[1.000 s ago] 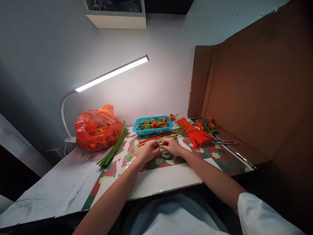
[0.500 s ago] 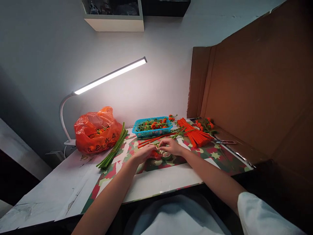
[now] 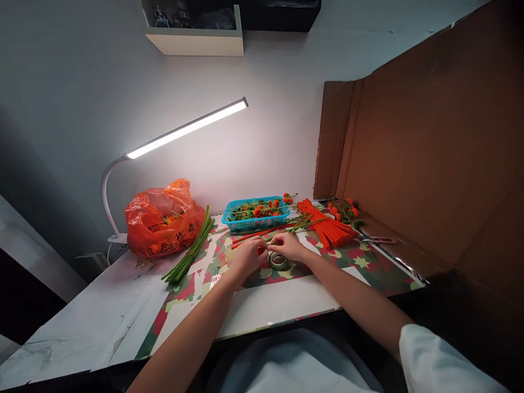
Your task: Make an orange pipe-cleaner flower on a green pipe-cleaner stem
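Note:
Over the patterned sheet my two hands meet, fingertips almost touching. My left hand (image 3: 250, 255) is closed, back of the hand upward, and a bit of a small orange-red piece (image 3: 260, 250) shows between its fingers; most of that piece is hidden. Pinched together are the fingers of my right hand (image 3: 289, 247); what they grip is too small to make out. Just below the fingertips lies a roll of green tape (image 3: 279, 261). Behind the hands, green stems (image 3: 301, 222) and red sticks (image 3: 245, 238) lie across the sheet.
A blue basket (image 3: 256, 223) of orange flowers stands behind my hands. To the left are a bundle of green stems (image 3: 190, 256), an orange plastic bag (image 3: 159, 234) and a lit lamp (image 3: 188, 129). Red pipe cleaners (image 3: 329, 229), scissors (image 3: 379, 239) and a cardboard wall (image 3: 426, 136) are at right.
My left hand has turned over and risen a little, so its back shows and the orange-red piece is more covered. The tape roll is now in fuller view. My right hand stays close by.

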The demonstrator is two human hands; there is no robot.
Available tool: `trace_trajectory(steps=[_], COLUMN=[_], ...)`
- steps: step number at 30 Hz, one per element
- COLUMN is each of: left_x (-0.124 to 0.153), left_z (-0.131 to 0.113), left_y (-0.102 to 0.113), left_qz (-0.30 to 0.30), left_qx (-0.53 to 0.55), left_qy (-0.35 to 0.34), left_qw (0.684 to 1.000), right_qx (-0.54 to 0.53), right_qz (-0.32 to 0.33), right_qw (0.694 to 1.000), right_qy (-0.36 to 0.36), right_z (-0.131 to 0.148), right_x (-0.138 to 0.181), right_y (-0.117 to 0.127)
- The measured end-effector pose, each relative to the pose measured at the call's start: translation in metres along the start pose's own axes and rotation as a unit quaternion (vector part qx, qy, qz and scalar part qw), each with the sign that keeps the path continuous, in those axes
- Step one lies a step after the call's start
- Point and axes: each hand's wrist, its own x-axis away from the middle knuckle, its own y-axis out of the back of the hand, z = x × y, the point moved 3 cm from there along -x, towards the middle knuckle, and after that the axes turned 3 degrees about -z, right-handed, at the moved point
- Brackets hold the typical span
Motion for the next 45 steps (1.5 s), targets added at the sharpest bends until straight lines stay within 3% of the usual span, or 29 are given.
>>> trace_trajectory(steps=[3, 7, 15, 17, 20, 25, 28, 32, 36, 39, 45], left_x=[-0.002, -0.002, 0.003, 0.003, 0.001, 0.000, 0.002, 0.003, 0.001, -0.002, 0.000], left_z=[0.011, 0.021, 0.019, 0.021, 0.023, 0.009, -0.002, -0.006, 0.003, 0.015, 0.022], left_y=[-0.003, -0.009, -0.010, -0.011, -0.009, 0.001, 0.005, 0.002, -0.001, -0.002, -0.001], left_qz=[0.034, 0.088, 0.154, 0.152, 0.102, 0.011, -0.022, -0.014, 0.012, 0.053, 0.142], left_qx=[0.121, 0.265, 0.438, 0.415, 0.299, 0.133, 0.010, -0.066, -0.036, 0.091, 0.342], left_qy=[0.071, 0.157, 0.243, 0.246, 0.215, 0.095, 0.014, -0.021, 0.007, 0.082, 0.230], left_qw=[0.990, 0.947, 0.852, 0.863, 0.924, 0.986, 1.000, 0.997, 0.999, 0.991, 0.900], right_qx=[-0.003, -0.015, -0.035, -0.029, -0.013, 0.022, 0.014, -0.004, -0.001, 0.012, 0.011], right_qz=[0.006, 0.033, 0.077, 0.073, 0.048, -0.010, -0.004, 0.003, 0.021, 0.035, 0.035], right_qw=[0.999, 0.997, 0.993, 0.994, 0.998, 1.000, 1.000, 0.999, 0.999, 0.999, 0.992], right_qy=[0.040, 0.073, 0.077, 0.070, 0.042, -0.006, -0.023, -0.043, -0.032, 0.022, 0.120], right_z=[0.004, 0.011, 0.014, 0.012, 0.007, 0.001, -0.001, -0.007, -0.008, 0.000, 0.016], right_x=[0.001, 0.002, 0.002, 0.002, 0.001, 0.000, -0.001, -0.002, -0.003, 0.000, 0.004], right_y=[0.003, 0.005, 0.005, 0.005, 0.005, 0.005, 0.001, -0.003, -0.003, -0.001, 0.005])
